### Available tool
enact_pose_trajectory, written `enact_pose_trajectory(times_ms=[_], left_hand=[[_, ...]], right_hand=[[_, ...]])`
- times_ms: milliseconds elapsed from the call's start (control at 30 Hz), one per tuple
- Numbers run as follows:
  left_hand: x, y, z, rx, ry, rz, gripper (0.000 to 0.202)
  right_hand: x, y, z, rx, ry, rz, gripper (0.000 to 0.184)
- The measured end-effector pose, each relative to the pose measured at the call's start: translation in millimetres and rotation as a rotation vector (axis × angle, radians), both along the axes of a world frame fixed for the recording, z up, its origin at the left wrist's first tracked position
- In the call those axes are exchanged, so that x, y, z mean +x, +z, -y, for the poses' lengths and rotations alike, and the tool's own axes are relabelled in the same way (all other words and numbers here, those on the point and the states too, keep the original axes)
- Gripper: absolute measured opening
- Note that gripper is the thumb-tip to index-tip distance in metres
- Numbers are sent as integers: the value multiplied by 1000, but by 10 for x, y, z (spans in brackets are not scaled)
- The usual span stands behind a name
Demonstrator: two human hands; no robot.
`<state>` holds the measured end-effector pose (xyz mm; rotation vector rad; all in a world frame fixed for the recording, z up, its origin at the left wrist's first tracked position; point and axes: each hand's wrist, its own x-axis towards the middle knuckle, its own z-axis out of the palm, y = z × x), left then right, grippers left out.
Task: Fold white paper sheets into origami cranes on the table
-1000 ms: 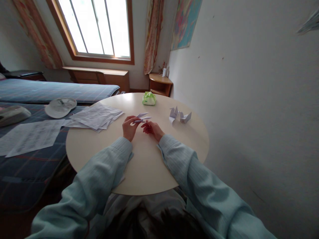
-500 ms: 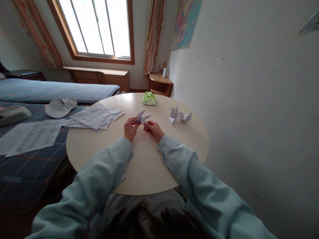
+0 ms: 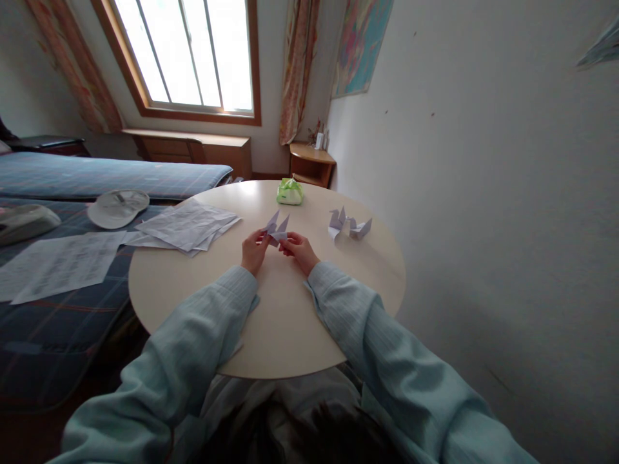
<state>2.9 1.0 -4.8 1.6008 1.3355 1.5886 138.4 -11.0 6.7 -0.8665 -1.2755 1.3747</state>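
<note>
From where I stand, the left hand (image 3: 254, 251) pinches one side of a white folded-paper figure (image 3: 277, 232), its two points up; the right hand (image 3: 300, 251) grips the other. Both forearms reach forward, converging over the round cream bench (image 3: 290, 316), near two white folded-paper shapes (image 3: 337, 223).

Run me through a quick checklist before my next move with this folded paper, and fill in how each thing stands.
1. Left hand gripping the folded paper: ok, on its left side.
2. Right hand gripping it too: ok, on its right side.
3. Its two tall points upright: ok, both rise above the hands.
4. Other folded shapes out of the way: ok, apart, to the right.
5. Green pack clear of both hands: ok, farther back.
6. Creases sharp: cannot tell, too small.
</note>
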Motion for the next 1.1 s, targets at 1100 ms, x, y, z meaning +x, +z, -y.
enact_pose_trajectory(times_ms=[1100], left_hand=[[6,0,11,-13,9,-17,20]], right_hand=[[-5,39,31,-12,-31,13,13]])
